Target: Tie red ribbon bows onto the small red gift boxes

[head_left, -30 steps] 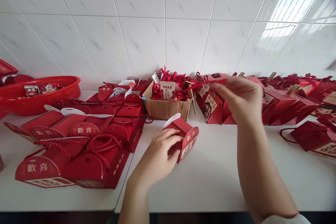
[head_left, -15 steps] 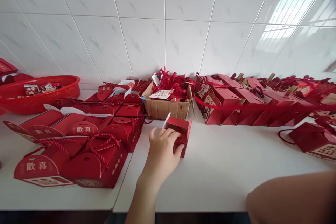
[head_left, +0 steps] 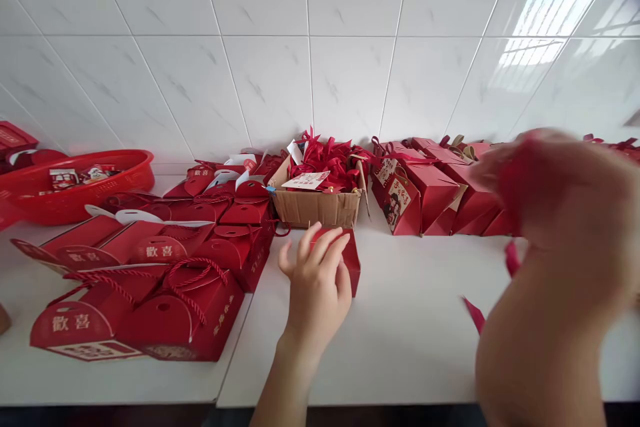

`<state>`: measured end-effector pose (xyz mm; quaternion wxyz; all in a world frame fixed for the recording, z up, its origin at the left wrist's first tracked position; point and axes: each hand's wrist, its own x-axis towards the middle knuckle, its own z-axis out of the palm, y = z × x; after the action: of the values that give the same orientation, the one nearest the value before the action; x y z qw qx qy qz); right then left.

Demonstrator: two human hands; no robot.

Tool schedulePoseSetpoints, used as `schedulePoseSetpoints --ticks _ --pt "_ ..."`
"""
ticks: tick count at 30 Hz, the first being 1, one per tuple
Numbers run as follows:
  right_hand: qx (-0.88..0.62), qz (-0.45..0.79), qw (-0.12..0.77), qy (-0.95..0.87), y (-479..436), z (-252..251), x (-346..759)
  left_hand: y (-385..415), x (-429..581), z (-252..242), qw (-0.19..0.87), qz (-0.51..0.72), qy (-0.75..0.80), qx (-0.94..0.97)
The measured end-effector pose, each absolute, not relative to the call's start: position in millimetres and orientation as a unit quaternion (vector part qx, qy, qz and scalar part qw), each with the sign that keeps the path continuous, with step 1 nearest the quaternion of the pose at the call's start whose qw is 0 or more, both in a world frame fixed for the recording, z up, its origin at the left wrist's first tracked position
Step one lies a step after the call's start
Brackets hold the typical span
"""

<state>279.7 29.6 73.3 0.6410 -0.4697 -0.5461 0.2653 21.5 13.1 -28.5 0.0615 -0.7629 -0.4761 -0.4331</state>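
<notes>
My left hand [head_left: 317, 277] is at the small red paper box [head_left: 353, 260], its fingers apart and curved over the box's near side. It covers much of the box, so I cannot tell whether the fingertips touch it. On the right, close to the camera, my right hand [head_left: 565, 193] is smeared by motion. A bunched red ribbon [head_left: 520, 173] is in its fingers, and ribbon tails hang below. Just behind the small box, a cardboard carton [head_left: 317, 208] holds many red ribbons [head_left: 330, 157] and a printed white card [head_left: 306, 180].
Red gift boxes with cords [head_left: 185, 307] stand grouped at left. A red plastic basin [head_left: 130, 177] with wrapped packets is behind them. A row of red ribboned boxes [head_left: 440, 197] lines the white tiled wall [head_left: 350, 73] at right. Everything rests on a white table [head_left: 400, 347].
My right hand has come up into view at right with the ribbon. My left hand's fingers have lifted and spread from their grip on the small box, whose upright flaps no longer show.
</notes>
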Motion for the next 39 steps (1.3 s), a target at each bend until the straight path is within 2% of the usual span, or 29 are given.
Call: schedulePoseSetpoints --ticks 2,4,6,8,15,21,31,39 --pt "-0.463 0.347 0.534 -0.617 40 70 266 11 28 -32 0.039 -0.427 -0.489 -0.76" --pt "-0.46 0.4 0.353 -0.71 52 67 250 9 36 -34 0.018 -0.429 -0.504 -0.749" --pt "-0.458 0.398 0.196 -0.77 62 62 235 9 42 -36 0.0 -0.424 -0.52 -0.742" --pt "-0.445 0.38 0.122 -0.802 71 55 224 12 46 -38 -0.01 -0.417 -0.531 -0.738" --pt "-0.455 0.353 0.078 -0.814 87 38 210 21 48 -43 -0.023 -0.426 -0.548 -0.719" --pt "-0.45 0.346 0.094 -0.818 84 41 206 19 46 -41 -0.039 -0.425 -0.543 -0.723" --pt "-0.447 0.325 0.066 -0.831 87 37 200 18 44 -39 -0.06 -0.428 -0.538 -0.724" --pt "-0.459 0.312 0.064 -0.829 88 34 196 18 42 -35 -0.153 -0.456 -0.544 -0.687"
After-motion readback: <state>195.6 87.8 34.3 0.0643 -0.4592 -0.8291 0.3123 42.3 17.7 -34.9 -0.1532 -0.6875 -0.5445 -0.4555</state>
